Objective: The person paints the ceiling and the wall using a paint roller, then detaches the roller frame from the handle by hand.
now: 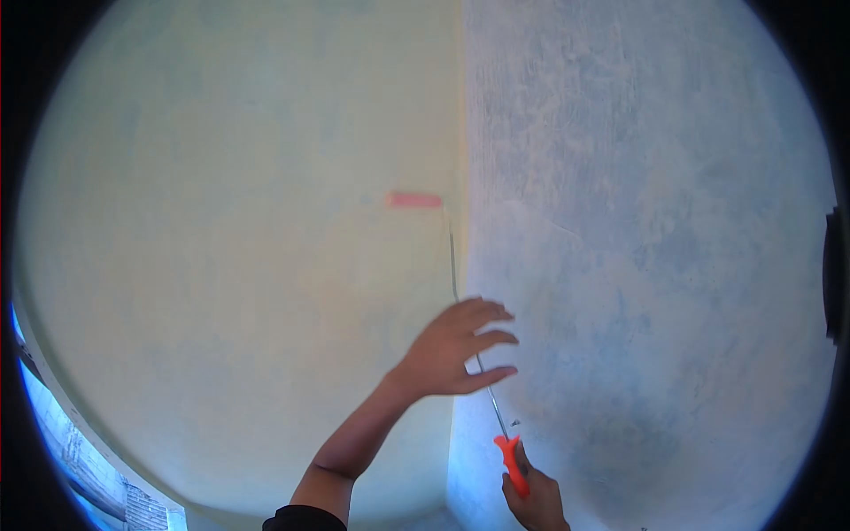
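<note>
My right hand point(537, 503) grips the orange handle point(512, 462) of a paint roller at the lower middle of the head view. From the handle a long thin metal rod point(497, 412) runs up and to the left. At its top the pink roller sleeve point(415, 200) lies level against the yellowish wall point(239, 265), close to the corner. My left hand point(460, 350) is raised in front of the rod, fingers spread and curved, and covers part of it. Whether the left hand touches the rod I cannot tell.
A bluish-white, patchy wall point(655, 292) meets the yellowish one at a vertical corner right of the roller. At the lower left, an opening with a pale edge point(106, 456) shows rough masonry outside. A dark object point(832, 276) sits at the far right edge.
</note>
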